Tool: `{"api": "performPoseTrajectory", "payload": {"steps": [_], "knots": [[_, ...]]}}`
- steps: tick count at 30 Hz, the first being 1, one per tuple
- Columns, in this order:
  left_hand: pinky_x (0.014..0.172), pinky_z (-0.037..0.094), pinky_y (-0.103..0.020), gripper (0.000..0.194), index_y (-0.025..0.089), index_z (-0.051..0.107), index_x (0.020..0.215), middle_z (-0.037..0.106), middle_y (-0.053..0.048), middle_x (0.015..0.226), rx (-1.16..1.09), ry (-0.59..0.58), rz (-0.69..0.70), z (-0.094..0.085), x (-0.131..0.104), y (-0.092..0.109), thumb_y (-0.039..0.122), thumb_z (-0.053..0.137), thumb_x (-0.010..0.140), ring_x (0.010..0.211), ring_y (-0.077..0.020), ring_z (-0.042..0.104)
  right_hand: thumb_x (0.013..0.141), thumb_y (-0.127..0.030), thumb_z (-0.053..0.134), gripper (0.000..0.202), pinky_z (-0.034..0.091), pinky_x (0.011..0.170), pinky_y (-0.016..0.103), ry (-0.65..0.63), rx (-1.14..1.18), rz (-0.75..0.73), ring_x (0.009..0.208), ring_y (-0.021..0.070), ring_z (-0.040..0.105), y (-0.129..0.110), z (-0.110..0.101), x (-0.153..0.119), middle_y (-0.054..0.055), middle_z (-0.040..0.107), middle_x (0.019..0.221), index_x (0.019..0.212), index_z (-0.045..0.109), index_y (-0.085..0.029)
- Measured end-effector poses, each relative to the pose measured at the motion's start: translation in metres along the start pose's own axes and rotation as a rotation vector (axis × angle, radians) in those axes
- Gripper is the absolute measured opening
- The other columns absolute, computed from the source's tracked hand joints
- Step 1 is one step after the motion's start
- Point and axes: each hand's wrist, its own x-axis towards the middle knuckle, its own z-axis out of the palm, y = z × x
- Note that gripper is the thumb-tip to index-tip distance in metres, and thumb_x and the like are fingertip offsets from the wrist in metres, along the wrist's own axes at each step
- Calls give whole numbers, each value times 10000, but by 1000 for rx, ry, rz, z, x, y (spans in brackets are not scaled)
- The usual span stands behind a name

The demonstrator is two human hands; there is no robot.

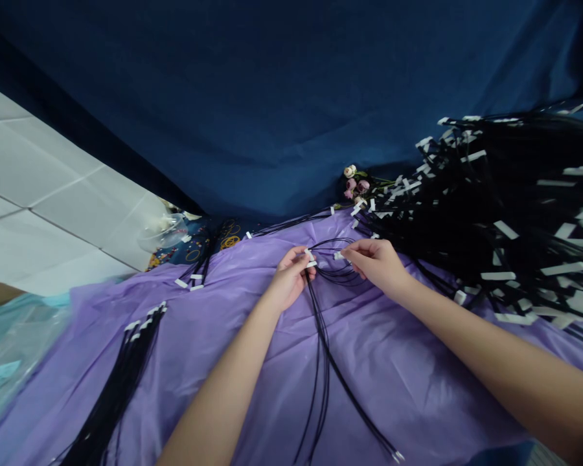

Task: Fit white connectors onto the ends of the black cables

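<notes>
My left hand [293, 279] pinches several thin black cables [320, 327] near their white connectors [310, 257]. The cables hang from its fingers down over the purple sheet, and one strand ends in a small pale tip at the lower right. Just to the right, my right hand [376, 264] is closed on a white connector [339, 255] at the end of a black cable. Loops of black cable [342, 278] curve between the two hands. The hidden fingertips of the right hand do not show exactly how it grips.
A large heap of black cables with white tags [505, 207] fills the right. A neat cable bundle [121, 382] lies at left on the purple sheet [252, 362]. Artificial flowers [354, 186] and a clear plastic bowl [162, 233] stand near the blue curtain [272, 116].
</notes>
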Motion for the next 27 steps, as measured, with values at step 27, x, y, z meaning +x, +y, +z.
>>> {"api": "performPoseTrajectory", "payload": {"steps": [27], "knots": [[547, 392, -225, 251, 165, 583, 909, 588, -4, 774, 111, -102, 5, 0, -1, -1, 255, 738, 733, 566, -81, 535, 901, -307, 480, 253, 442, 654, 258, 35, -656, -583, 672, 149, 607, 15, -5, -1, 65, 702, 871, 984, 689, -191]]}}
